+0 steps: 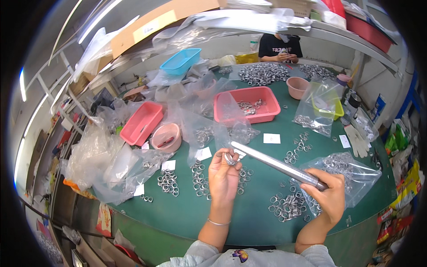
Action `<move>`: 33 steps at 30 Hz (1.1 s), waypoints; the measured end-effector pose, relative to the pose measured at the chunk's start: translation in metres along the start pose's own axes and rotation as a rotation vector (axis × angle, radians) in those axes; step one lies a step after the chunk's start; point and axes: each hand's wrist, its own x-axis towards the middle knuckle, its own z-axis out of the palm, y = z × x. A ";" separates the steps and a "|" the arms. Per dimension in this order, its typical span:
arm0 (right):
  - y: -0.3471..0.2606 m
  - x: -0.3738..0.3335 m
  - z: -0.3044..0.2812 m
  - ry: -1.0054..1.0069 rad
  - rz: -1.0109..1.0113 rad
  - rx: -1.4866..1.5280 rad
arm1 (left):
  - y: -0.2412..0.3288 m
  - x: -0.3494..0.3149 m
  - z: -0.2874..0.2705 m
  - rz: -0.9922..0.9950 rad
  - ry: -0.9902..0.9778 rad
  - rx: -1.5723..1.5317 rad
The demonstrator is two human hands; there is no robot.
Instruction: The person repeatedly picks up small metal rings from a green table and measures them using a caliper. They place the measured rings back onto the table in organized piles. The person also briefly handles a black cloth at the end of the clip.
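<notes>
My left hand (223, 178) pinches a silver metal ring (230, 159) between thumb and fingers, raised over the table. In my right hand (328, 192) is a ring mandrel (278, 165), a long tapered metal rod with a dark grip end. Its thin tip points up and left, close above the ring; I cannot tell whether they touch. Below the rod a heap of rings (288, 207) lies on the green table (249, 222). A clear plastic bag of rings (344, 167) sits beside my right hand. Smaller ring piles (168, 182) lie left of my left hand.
Beyond my hands stand a pink tray (270, 116) holding rings, another pink tray (141, 123), a round pink bowl (174, 144) and a yellow-green basket (339, 110). White gloves (357, 141) lie at right. A person (281, 48) sits across the table behind a large ring heap (263, 74).
</notes>
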 end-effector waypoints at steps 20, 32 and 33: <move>0.034 0.011 0.044 0.015 -0.317 -0.033 | 0.013 0.021 -0.008 0.400 -0.419 1.160; 0.039 -0.006 0.025 0.133 -0.335 -0.236 | 0.010 0.004 0.005 0.886 -0.418 1.720; 0.041 -0.006 0.027 0.146 -0.329 -0.213 | 0.005 0.001 0.015 0.912 -0.453 1.681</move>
